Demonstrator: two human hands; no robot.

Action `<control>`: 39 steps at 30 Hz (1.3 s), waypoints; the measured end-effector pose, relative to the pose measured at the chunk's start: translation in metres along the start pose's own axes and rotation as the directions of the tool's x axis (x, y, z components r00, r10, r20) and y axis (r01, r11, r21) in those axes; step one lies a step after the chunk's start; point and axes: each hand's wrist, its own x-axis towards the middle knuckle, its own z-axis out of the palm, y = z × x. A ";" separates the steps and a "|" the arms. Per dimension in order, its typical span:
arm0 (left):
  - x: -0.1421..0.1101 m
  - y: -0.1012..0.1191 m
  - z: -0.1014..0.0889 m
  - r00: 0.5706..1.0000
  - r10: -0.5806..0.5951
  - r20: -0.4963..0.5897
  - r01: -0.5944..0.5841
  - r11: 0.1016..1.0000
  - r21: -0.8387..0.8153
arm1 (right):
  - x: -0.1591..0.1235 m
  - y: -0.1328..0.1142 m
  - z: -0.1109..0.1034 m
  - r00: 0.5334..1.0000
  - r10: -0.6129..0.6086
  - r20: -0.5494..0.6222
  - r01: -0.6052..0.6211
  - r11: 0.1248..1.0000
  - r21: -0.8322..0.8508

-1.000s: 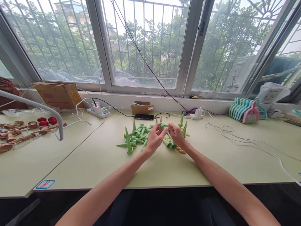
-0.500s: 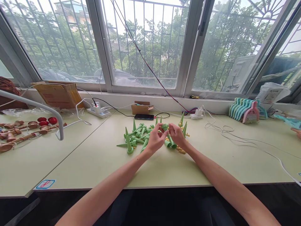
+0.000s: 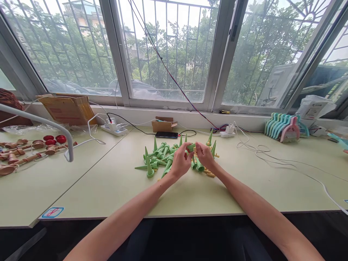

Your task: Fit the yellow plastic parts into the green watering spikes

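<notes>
Near the middle of the table, my left hand [image 3: 181, 159] is closed around a green plastic watering spike [image 3: 191, 148], gripping it by its wide collar. Right beside it, my right hand [image 3: 204, 156] pinches with thumb and forefinger; whatever is between the fingertips is too small and hidden to name. To the left of my hands lies a heap of similar green spikes [image 3: 160, 156], and one green spike [image 3: 149, 169] stands point up at its near edge. Small yellow plastic pieces [image 3: 210, 174] lie under and beside my right hand, with more green spikes [image 3: 200, 166] between my wrists.
A black phone [image 3: 166, 135] lies behind the heap, before an open cardboard box [image 3: 164, 125]. Wooden kendama toys [image 3: 24, 157] and a white tube frame [image 3: 69, 145] are at left. Small dustpan sets [image 3: 282, 127] and loose white cables [image 3: 263, 149] occupy the right. A co-worker's blue item [image 3: 339, 139] shows at the edge.
The green spike in my left hand has turned to a more upright tilt. My hands have barely shifted. At the right edge, the co-worker's hand and blue item have moved.
</notes>
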 end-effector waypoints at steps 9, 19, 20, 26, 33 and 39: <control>-0.001 0.000 0.001 0.999 0.001 -0.034 -0.001 1.000 -0.016 | -0.001 -0.001 0.002 1.000 -0.003 -0.017 0.003 1.000 0.000; 0.000 0.007 0.002 0.995 -0.077 -0.065 0.071 0.994 -0.084 | -0.003 -0.004 0.002 0.998 -0.027 -0.064 0.024 0.998 -0.050; 0.000 0.008 0.002 0.994 -0.084 -0.068 0.078 0.993 -0.086 | -0.004 -0.005 0.003 0.997 -0.031 -0.070 0.027 0.998 -0.058; 0.001 0.008 0.003 0.985 -0.133 -0.109 0.121 0.986 -0.111 | -0.004 -0.008 0.004 0.996 -0.019 -0.085 0.012 0.996 -0.084; 0.003 0.007 0.003 0.969 -0.229 -0.089 0.206 0.954 -0.218 | -0.004 -0.008 0.003 0.994 -0.006 -0.114 -0.004 0.997 -0.081; 0.006 0.007 0.004 0.931 -0.365 0.008 0.322 0.813 -0.486 | -0.004 -0.010 0.004 0.997 -0.036 -0.061 0.031 0.997 -0.077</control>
